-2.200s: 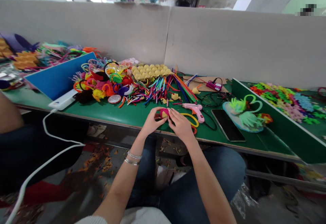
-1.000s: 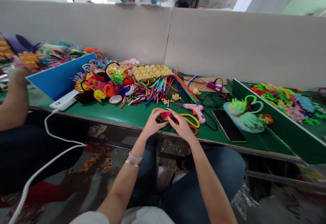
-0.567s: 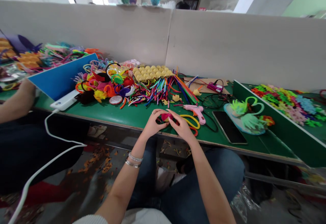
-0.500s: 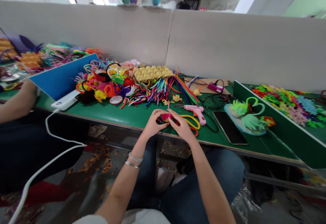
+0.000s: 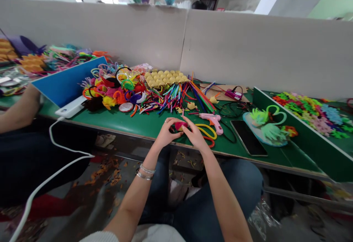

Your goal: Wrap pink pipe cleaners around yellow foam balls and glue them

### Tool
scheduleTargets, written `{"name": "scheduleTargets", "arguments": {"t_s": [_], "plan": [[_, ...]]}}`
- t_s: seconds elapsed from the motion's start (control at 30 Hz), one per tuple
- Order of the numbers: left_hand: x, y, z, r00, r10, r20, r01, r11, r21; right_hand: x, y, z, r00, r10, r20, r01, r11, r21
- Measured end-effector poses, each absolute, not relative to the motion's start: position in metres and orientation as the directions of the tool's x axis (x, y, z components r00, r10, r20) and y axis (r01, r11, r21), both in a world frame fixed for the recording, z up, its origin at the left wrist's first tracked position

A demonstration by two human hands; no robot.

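Between my two hands, at the front edge of the green table, is a small crimson piece with some yellow at its lower side. My left hand has its fingers curled round the piece from the left. From the right, my right hand grips it with thumb and fingers. A pink glue gun lies just beyond my right hand, next to a yellow loop and an orange-red loop.
Colourful pipe cleaners and a yellow egg tray lie behind my hands. A phone and green fuzzy figures are at right, beside a low divider. At left stand a blue divider, a power strip and another person's arm.
My right fingers have shifted slightly on the crimson piece, which shows a little more of its top. My left hand has hardly moved.
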State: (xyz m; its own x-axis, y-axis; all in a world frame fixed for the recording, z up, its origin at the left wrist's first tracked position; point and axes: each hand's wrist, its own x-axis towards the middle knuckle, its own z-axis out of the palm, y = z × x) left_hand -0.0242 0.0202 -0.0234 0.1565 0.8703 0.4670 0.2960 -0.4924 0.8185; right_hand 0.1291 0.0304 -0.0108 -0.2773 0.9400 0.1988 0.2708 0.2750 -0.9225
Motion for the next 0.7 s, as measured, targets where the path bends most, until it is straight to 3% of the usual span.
{"name": "scheduleTargets", "arguments": {"t_s": [0.53, 0.7], "plan": [[-0.022, 0.018, -0.026, 0.135, 0.868, 0.479, 0.342, -0.494, 0.799, 0.131, 0.03, -0.004, -0.295, 0.948, 0.124, 0.139, 0.171, -0.976], [-0.023, 0.016, -0.021, 0.138, 0.875, 0.463, 0.294, -0.483, 0.825, 0.139, 0.021, 0.009, -0.313, 0.93, 0.194, 0.188, 0.26, -0.947]]}}
